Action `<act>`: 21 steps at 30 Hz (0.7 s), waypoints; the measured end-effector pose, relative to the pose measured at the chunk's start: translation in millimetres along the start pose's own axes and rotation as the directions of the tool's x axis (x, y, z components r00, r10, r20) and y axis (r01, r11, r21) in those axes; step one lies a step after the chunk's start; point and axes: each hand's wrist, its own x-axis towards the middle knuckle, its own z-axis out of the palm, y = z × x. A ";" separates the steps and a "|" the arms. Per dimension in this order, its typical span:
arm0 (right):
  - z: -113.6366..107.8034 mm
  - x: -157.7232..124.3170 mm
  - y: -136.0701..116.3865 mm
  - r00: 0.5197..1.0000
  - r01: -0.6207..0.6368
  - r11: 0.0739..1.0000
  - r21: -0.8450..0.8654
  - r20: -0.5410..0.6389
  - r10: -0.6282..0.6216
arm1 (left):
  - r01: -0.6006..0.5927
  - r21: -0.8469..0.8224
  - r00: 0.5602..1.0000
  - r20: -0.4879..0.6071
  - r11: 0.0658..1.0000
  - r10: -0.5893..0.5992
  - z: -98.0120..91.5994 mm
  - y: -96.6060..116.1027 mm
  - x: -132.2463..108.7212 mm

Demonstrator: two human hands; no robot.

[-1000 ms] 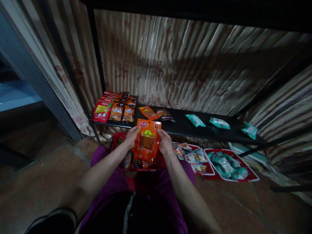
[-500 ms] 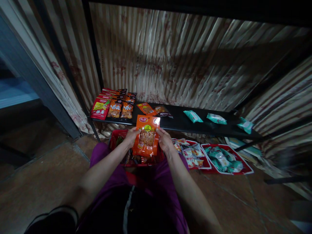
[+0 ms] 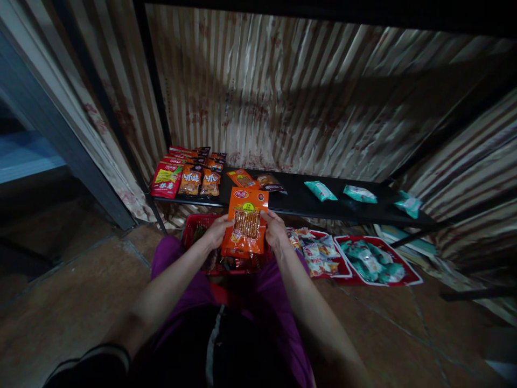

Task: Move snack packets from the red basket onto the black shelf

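Observation:
An orange snack packet (image 3: 247, 222) is held upright between both hands, in front of the shelf's front edge. My left hand (image 3: 219, 230) grips its left side and my right hand (image 3: 275, 229) its right side, thumbs on the front. Under the packet is a red basket (image 3: 194, 222) with more packets, partly hidden. On the black shelf (image 3: 294, 202), red packets (image 3: 166, 180) and orange-and-black packets (image 3: 190, 180) stand in rows at the left. An orange packet (image 3: 242, 179) and a brown packet (image 3: 271, 183) lie beside them.
Three green packets (image 3: 320, 191) lie spaced apart on the shelf's right part. Below stand a basket of white packets (image 3: 319, 253) and a red basket with a white rim (image 3: 414, 276) holding green packets. A striped curtain (image 3: 258, 97) hangs behind the shelf.
The held orange packet has shifted slightly to the right and up, and its front glare has gone. Both hands keep their hold on it.

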 end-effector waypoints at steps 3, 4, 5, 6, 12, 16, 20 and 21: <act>1.4 -0.6 2.6 1.000 -0.016 1.000 -0.016 0.019 0.016 | -0.028 -0.015 0.999 -0.031 0.999 0.028 -3.4 -2.3 -1.6; 1.6 -1.7 3.6 0.999 -0.024 0.999 -0.028 0.035 0.025 | -0.039 -0.025 0.998 -0.052 0.999 0.038 -4.1 -2.5 -1.1; 1.7 -3.4 4.5 0.998 -0.034 0.999 -0.040 0.055 0.036 | -0.049 -0.035 0.996 -0.075 0.998 0.047 -4.5 -2.2 -0.1; 1.6 -5.5 5.4 0.996 -0.047 0.998 -0.050 0.080 0.051 | -0.057 -0.046 0.994 -0.095 0.997 0.053 -4.6 -1.6 1.1; -6.8 -20.8 14.4 0.959 -0.143 0.979 -0.145 0.226 0.173 | -0.084 -0.102 0.981 -0.181 0.991 0.064 -0.2 7.4 12.6; -15.8 -22.1 26.6 0.959 -0.186 0.968 -0.169 0.185 0.216 | -0.078 -0.113 0.987 -0.150 0.991 0.061 2.8 13.0 21.2; -18.3 -16.3 33.8 0.971 -0.146 0.984 -0.099 0.178 0.162 | -0.046 -0.088 0.998 -0.047 0.995 0.042 1.8 16.8 19.1; -17.6 -15.0 34.2 0.975 -0.132 0.988 -0.077 0.169 0.143 | -0.036 -0.071 0.999 -0.002 0.997 0.036 1.2 17.1 16.2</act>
